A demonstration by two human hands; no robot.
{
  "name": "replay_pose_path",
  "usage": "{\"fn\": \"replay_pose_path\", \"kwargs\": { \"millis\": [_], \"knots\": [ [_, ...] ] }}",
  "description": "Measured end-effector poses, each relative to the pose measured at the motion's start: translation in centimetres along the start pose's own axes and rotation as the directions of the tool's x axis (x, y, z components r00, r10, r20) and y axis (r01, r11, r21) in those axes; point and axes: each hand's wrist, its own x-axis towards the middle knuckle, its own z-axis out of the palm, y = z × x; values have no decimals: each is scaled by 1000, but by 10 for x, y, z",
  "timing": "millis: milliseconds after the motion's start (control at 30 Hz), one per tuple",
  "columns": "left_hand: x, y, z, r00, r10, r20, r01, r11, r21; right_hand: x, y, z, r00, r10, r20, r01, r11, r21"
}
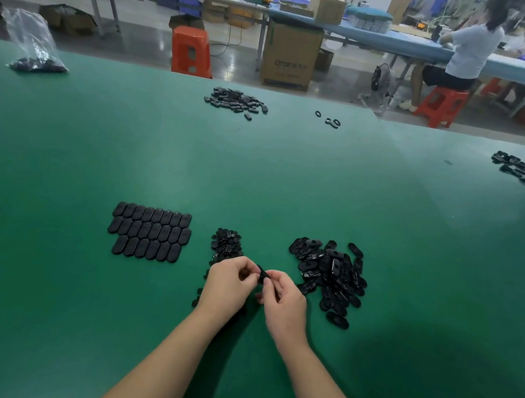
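Green matting covers the long workbench (288,182), and beyond its far edge the factory floor shows an orange stool (191,51), a brown carton (291,55) and a seated person in a pale shirt (472,50) at another blue-topped table. Near the middle of the bench, both hands meet over the mat. The left hand (226,286) has its fingers curled in, pinching one end of a small black plastic piece (262,274); the right hand (282,300) is curled too, its fingertips gripping the other side of the same piece, which sits just above the mat between the two thumbs. Just to the left, three tidy rows of black oval covers (150,232) lie flat, edge to edge. Right behind the left hand sits a small heap of tiny black parts (226,243), some of them trailing down beside the wrist. Just right of the right hand lies a loose pile of black oval shells (330,276), many with a slot showing. Farther off, another black pile (235,100) rests near the far edge, with a few loose rings (330,119) to its right, a further scatter (524,171) at the far right, and a clear plastic bag of black parts (35,45) at the far left.
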Motion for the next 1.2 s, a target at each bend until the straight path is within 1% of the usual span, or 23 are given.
{"fn": "replay_pose_path", "kwargs": {
  "millis": [133,367,467,633,700,900,1033,1200],
  "knots": [
    [0,4,4,1000,16,-6,-16,997,70,1,1,-1,1000,3,7,-3,1000,0],
    [2,5,5,1000,19,-11,-18,995,96,2,3,-1,1000,6,19,-5,1000,-25],
    [2,7,8,999,40,-37,-35,991,129,3,3,-2,1000,-16,11,16,1000,-21],
    [2,7,8,995,63,-84,-49,986,158,4,5,-3,1000,-4,29,4,1000,2],
    [4,7,5,996,70,-61,-59,984,165,4,5,-3,999,-6,43,4,999,41],
    [10,5,-3,999,-32,42,30,998,55,4,6,-4,998,-1,69,-4,997,73],
    [8,3,-5,997,-24,72,21,999,40,4,5,-3,998,9,68,-15,996,93],
    [5,5,-5,997,-10,75,5,998,69,4,7,-2,998,5,66,-9,999,52]
  ]
}}
